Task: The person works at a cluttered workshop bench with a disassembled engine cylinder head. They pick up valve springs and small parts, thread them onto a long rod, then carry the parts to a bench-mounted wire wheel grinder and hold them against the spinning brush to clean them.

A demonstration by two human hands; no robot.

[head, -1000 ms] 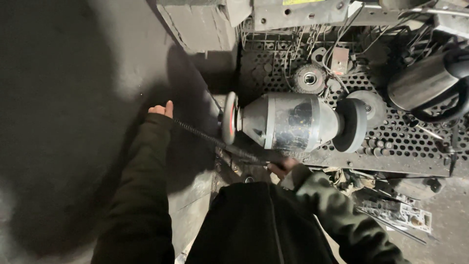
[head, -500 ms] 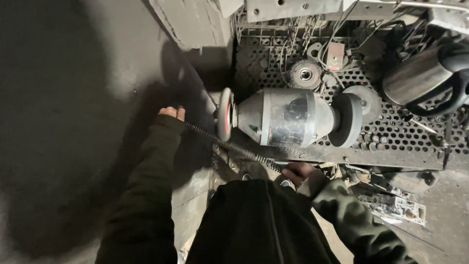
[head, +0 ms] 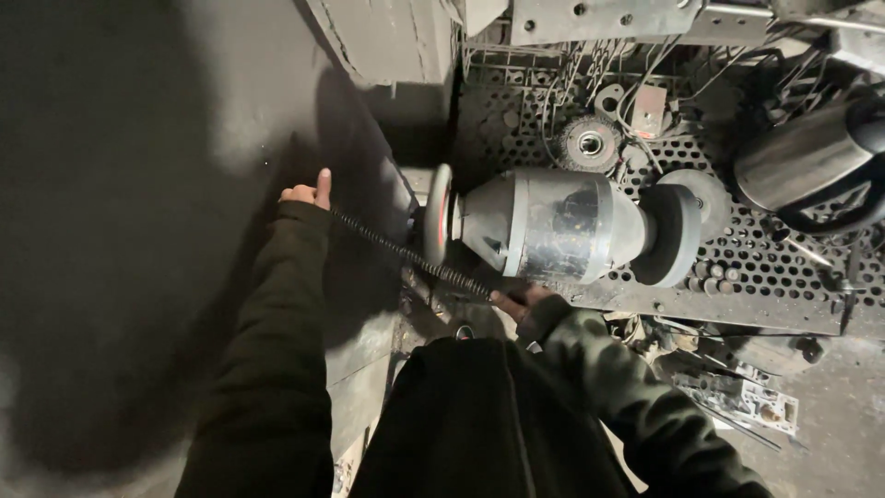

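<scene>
L hand (head: 307, 195) grips far end of threaded rod (head: 406, 255), thumb up; R hand (head: 518, 302) holds near end (beside bench grinder (head: 553, 224)).

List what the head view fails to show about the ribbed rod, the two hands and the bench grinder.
- Right hand: mostly hidden by its sleeve and the grinder body; grip unclear.
- Left hand: palm side hidden, so its hold on the ribbed rod is uncertain.
- Bench grinder: base hidden beneath its housing.
- Whether rod touches the left wheel: too dark.
</scene>
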